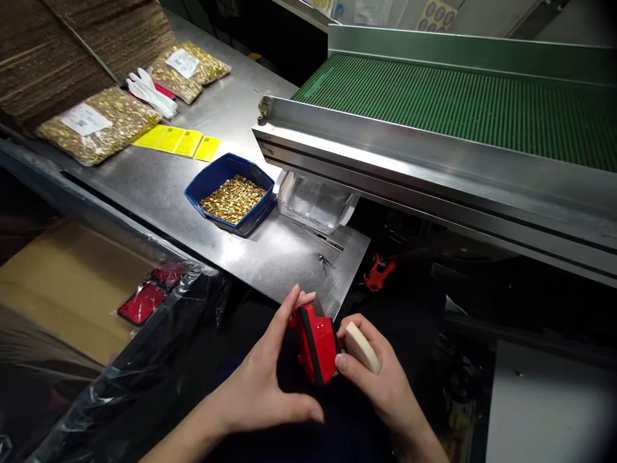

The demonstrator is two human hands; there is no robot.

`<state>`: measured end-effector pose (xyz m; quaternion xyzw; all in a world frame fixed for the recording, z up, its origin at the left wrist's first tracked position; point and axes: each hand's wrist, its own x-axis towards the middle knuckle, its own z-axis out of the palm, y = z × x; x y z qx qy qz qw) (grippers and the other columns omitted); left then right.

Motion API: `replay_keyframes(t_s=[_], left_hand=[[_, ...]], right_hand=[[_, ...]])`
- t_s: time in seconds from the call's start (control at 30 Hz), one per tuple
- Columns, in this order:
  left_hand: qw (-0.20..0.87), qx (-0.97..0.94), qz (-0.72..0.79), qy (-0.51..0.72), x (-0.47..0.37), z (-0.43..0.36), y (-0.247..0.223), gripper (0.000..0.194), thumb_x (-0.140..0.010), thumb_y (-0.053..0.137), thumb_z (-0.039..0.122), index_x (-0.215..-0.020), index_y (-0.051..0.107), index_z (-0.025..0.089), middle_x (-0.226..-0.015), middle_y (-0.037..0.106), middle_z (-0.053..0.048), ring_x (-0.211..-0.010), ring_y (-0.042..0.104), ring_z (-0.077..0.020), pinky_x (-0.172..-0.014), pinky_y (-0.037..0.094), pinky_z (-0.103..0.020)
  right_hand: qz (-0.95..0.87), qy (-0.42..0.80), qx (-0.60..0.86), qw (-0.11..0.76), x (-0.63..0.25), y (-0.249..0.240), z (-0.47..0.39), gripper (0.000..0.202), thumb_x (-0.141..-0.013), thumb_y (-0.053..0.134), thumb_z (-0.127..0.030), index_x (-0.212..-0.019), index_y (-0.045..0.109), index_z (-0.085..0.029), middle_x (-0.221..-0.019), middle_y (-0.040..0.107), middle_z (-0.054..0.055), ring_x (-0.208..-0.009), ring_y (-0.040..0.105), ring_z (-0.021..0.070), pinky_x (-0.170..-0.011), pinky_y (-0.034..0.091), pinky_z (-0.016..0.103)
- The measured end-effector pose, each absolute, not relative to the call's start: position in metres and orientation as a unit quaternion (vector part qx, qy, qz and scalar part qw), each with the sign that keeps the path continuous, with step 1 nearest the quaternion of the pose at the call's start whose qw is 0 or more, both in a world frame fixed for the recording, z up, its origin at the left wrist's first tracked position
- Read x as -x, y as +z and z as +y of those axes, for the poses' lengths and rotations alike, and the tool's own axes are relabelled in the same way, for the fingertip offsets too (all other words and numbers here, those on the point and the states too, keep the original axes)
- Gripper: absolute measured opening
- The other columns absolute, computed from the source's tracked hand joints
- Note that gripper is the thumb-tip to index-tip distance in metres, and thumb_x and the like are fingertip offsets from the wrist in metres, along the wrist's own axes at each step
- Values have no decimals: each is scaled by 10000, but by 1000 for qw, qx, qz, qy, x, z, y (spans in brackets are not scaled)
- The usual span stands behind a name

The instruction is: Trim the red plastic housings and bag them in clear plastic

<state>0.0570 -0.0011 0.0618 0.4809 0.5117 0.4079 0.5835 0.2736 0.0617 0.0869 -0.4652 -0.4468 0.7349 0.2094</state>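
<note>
A red plastic housing [324, 344] with a black band is tilted between my two hands. My left hand [270, 373] is spread wide, its thumb well apart from the housing. Its upper fingers reach to the top of the housing, partly hidden behind it. In my right hand [373, 366], a flat cream-coloured block [362, 347] with a rounded edge is tucked between thumb and fingers. The right thumb and fingertips also press at the housing's right edge. Two small brass-looking dots show on the red face.
A blue bin [200, 193] of small brass pieces stands on the metal table [284, 263], beside a clear tray [313, 200]. Bags of brass pieces [110, 122], yellow labels [176, 140] and white gloves [152, 93] lie behind. A green conveyor [448, 96] crosses the right; an orange-red part [379, 273] lies below.
</note>
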Motion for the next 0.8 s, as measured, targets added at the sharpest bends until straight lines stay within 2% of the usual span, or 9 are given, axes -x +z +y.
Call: replay_keyframes(t_s=[0.07,0.17,0.27,0.33,0.4,0.47,0.53,0.63,0.8], left_hand=[[633,-411,502,423,-59,1,64,1024,-834,845,410,-1642,217,434,-1723,298,-55,-1572,306,-346,-1276,313,-502],[656,-336,517,436,-65,6,64,641,-933,733,381,-1524,486,355,-1625,453,-60,-1477,460,-307,-1192,443,-407],[652,-299,541,439,-71,10,62,478,-959,687,413,-1418,609,308,-1460,618,-68,-1298,617,-302,-1110,514,-405],[620,-293,575,446,-71,11,60,359,-1017,585,436,-1320,701,282,-1418,662,-68,-1321,604,-307,-1170,454,-430],[588,-299,591,464,-69,11,57,360,-1053,505,446,-1230,761,267,-1491,618,-67,-1435,507,-307,-1246,354,-431],[590,-298,576,482,-66,9,55,362,-1017,587,455,-1316,713,295,-1618,491,-47,-1516,407,-305,-1251,349,-413],[621,-282,547,486,-64,6,54,639,-917,750,443,-1508,523,354,-1683,394,-41,-1538,375,-304,-1221,396,-394],[659,-262,523,473,-64,3,55,946,-840,843,424,-1617,309,350,-1652,441,-83,-1478,468,-302,-1209,403,-385],[651,-274,532,466,-68,3,68,932,-856,816,463,-1615,296,312,-1607,484,-96,-1379,553,-292,-1177,405,-369]], right_hand=[[-451,729,474,202,-272,88,59,329,-883,779,-463,-1020,581,-239,-873,564,-21,-736,490,141,-659,423,239],[-461,717,488,190,-270,90,55,300,-904,758,-450,-1024,581,-240,-875,592,-18,-731,512,143,-651,426,240],[-476,705,494,178,-268,89,50,254,-931,731,-416,-1034,577,-242,-849,592,-25,-722,517,140,-655,427,240],[-488,699,493,171,-268,86,47,223,-942,718,-388,-1029,574,-242,-842,584,-28,-730,520,140,-670,429,240],[-494,695,494,171,-269,82,43,219,-942,718,-373,-1030,565,-243,-855,583,-27,-745,525,142,-688,431,241],[-486,699,493,178,-271,75,39,243,-945,720,-379,-1053,546,-248,-869,582,-27,-734,513,137,-674,420,240],[-477,708,485,191,-274,67,36,275,-951,720,-398,-1079,523,-256,-859,569,-32,-698,482,128,-638,394,240],[-477,713,472,205,-279,57,32,288,-961,719,-410,-1081,503,-264,-826,534,-45,-660,445,118,-610,359,245],[-488,702,473,214,-283,50,28,282,-972,711,-405,-1070,479,-277,-834,554,-43,-661,479,121,-613,363,247]])
